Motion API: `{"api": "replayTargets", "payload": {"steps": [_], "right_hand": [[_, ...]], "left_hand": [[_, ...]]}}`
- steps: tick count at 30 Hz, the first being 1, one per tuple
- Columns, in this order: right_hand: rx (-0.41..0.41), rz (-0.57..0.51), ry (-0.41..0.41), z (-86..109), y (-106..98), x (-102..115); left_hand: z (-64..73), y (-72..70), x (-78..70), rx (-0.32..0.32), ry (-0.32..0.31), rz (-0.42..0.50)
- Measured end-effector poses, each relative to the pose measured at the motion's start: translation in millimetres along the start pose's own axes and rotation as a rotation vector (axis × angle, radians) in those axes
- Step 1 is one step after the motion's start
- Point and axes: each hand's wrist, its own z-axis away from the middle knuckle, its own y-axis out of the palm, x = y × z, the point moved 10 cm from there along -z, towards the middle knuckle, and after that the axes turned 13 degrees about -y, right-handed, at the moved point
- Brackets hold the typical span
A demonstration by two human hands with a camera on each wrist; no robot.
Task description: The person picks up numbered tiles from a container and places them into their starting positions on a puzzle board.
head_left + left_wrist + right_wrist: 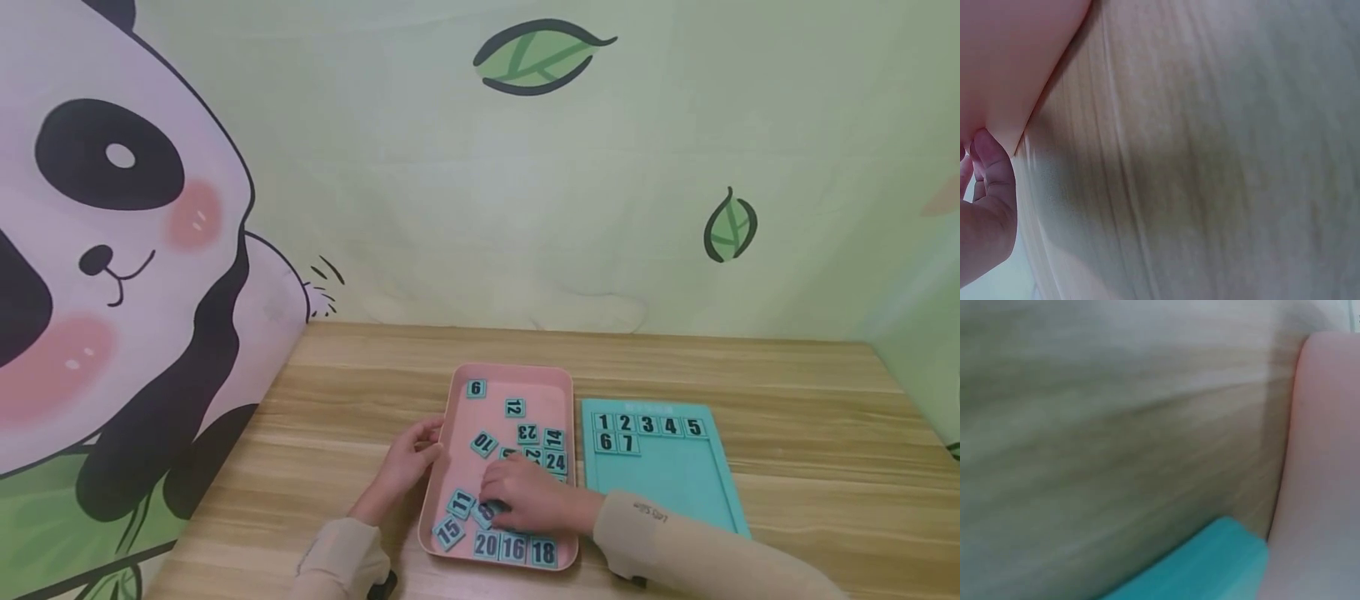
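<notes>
A pink tray (510, 385) holds loose number tiles, teal-edged with black digits. My left hand (408, 458) grips the tray's left rim. The left wrist view shows that hand's thumb (994, 156) against the pink wall. Over the tray's lower middle, my right hand (525, 493) has curled fingers at the tile marked 8 (483, 513) and appears to pinch its edge; the fingers cover part of it. A teal board (656, 479) lies right of the tray, with tiles 1 to 5 in its top row and 6 and 7 below.
Tiles 11 (461, 503) and 15 (449, 532) lie near the right hand, with 20 (486, 545), 16 and 18 along the tray's near end. More tiles crowd its right side. Wood-grain table (817, 467) surrounds everything; a printed wall cloth (420, 208) stands behind.
</notes>
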Motion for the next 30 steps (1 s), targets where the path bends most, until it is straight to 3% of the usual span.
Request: {"api": "replayTargets", "payload": {"steps": [4,10,16,27,30], "right_hand": [[-0.083,-0.015,0.027,6.1,-11,-4],[-0.222,-0.051,0.165,24.1,-37,-22],[-0.275,-0.178,0.313,49.0,-55,-42],[-0.339,-0.289,0.591,110.8,-75,-81],[-0.338,-0.277,0.638,129.5,-79,-90]], "left_hand": [[-0.2,-0.4,1.9,-0.008,-0.004,-0.003],[-1.7,-0.3,3.9,-0.008,-0.024,-0.015],[-3.2,0.7,4.1,-0.004,-0.027,-0.017],[-1.8,0.1,3.0,-0.017,-0.028,-0.027],[-1.8,1.0,2.5,-0.011,-0.026,-0.025]]}}
